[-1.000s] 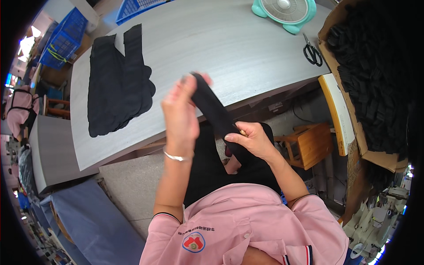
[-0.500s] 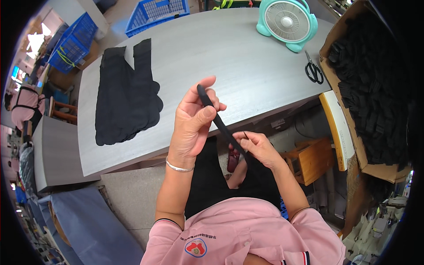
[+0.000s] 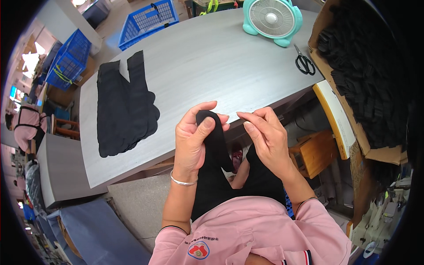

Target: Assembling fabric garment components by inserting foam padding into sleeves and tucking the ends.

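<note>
My left hand (image 3: 191,137) pinches a long black sock (image 3: 216,140) between thumb and fingers near its rounded end. The rest of the sock hangs down in front of my lap. Just to the right, my right hand (image 3: 268,137) is raised apart from the sock, its fingers bent and drawn together. Whatever sits in those fingertips, if anything, is too small to make out. On the left of the grey table (image 3: 190,66) lies a flat stack of black socks (image 3: 123,110), rounded ends toward me.
A turquoise fan (image 3: 271,20) and black-handled scissors (image 3: 304,64) are at the table's far right. Beside them stands a cardboard box (image 3: 316,33) full of black folded pieces. Blue baskets (image 3: 148,22) stand beyond the table, and a wooden stool (image 3: 316,154) is below right.
My right hand has left the sock and moved up and right. The sock now hangs down from my left hand instead of stretching between both hands. The view has shifted slightly.
</note>
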Tool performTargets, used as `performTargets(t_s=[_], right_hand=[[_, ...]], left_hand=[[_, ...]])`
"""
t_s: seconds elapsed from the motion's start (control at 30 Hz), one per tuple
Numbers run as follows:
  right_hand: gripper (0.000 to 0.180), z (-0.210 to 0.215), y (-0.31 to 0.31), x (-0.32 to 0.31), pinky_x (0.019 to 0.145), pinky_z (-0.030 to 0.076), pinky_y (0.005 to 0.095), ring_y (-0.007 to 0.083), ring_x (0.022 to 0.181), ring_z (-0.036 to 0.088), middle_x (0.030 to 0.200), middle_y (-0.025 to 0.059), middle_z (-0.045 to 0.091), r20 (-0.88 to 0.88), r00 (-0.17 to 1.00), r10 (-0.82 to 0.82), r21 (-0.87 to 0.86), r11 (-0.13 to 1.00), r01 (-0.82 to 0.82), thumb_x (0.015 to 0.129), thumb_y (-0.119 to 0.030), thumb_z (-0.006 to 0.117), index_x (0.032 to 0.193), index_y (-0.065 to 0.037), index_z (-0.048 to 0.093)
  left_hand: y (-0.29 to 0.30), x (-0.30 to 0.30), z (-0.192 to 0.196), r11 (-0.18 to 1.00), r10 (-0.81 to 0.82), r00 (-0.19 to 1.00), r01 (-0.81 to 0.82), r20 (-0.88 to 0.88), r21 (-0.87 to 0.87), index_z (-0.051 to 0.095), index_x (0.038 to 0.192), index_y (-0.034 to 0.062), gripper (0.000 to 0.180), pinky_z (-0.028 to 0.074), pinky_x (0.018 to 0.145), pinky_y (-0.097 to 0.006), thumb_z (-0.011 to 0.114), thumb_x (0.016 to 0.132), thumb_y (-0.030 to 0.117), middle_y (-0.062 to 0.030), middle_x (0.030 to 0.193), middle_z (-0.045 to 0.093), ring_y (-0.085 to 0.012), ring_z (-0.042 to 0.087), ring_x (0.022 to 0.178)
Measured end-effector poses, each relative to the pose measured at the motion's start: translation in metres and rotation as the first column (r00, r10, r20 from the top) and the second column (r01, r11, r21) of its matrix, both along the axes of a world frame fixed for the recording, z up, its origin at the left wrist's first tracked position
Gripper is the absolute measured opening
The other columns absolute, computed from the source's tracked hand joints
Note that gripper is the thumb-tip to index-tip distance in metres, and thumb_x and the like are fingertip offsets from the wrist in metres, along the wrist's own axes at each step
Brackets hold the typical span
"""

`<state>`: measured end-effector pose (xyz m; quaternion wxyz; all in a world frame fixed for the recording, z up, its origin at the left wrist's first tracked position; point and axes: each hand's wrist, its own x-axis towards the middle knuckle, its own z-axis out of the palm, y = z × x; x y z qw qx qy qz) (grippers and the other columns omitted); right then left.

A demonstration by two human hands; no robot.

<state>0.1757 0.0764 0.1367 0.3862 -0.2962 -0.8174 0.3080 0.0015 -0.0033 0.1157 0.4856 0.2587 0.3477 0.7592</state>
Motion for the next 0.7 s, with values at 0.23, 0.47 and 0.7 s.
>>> performTargets(t_s=[0.23,0.47,0.7], right_hand=[[0.023,0.004,0.002,-0.008,0.047,0.045,0.0289,0.0160,0.056,0.060,0.073,0.0019,0.059,-0.095,0.995,0.031,0.382,0.924,0.008,0.080,-0.004,0.076,0.102,-0.008,0.073],[0.022,0.006,0.007,0.001,0.047,0.047,0.0272,0.0145,0.056,0.060,0.073,0.0005,0.059,0.023,1.000,0.017,0.465,0.885,-0.026,0.077,-0.006,0.076,0.099,-0.010,0.074],[0.024,0.013,0.018,0.006,0.047,0.048,0.0279,0.0143,0.055,0.060,0.073,0.0007,0.060,0.110,0.986,0.127,0.453,0.876,-0.164,0.077,-0.007,0.075,0.101,-0.012,0.074]], left_hand=[[0.001,0.016,-0.012,0.998,-0.019,0.996,0.023,-0.087,0.053,0.067,0.111,-0.0026,0.020,0.056,0.089,-0.030,0.068,0.092,0.003,-0.0145,0.102,0.072,-0.0189,0.070,0.094],[0.001,0.020,-0.014,0.998,-0.056,0.995,0.059,-0.083,0.028,0.068,0.110,-0.0027,0.017,0.055,0.088,-0.028,0.066,0.093,0.001,-0.0120,0.104,0.071,-0.0163,0.069,0.094],[0.002,0.015,-0.024,0.997,-0.073,0.993,0.075,-0.093,0.018,0.068,0.110,-0.0031,0.018,0.056,0.088,-0.030,0.066,0.093,0.003,-0.0126,0.104,0.071,-0.0174,0.069,0.095]])
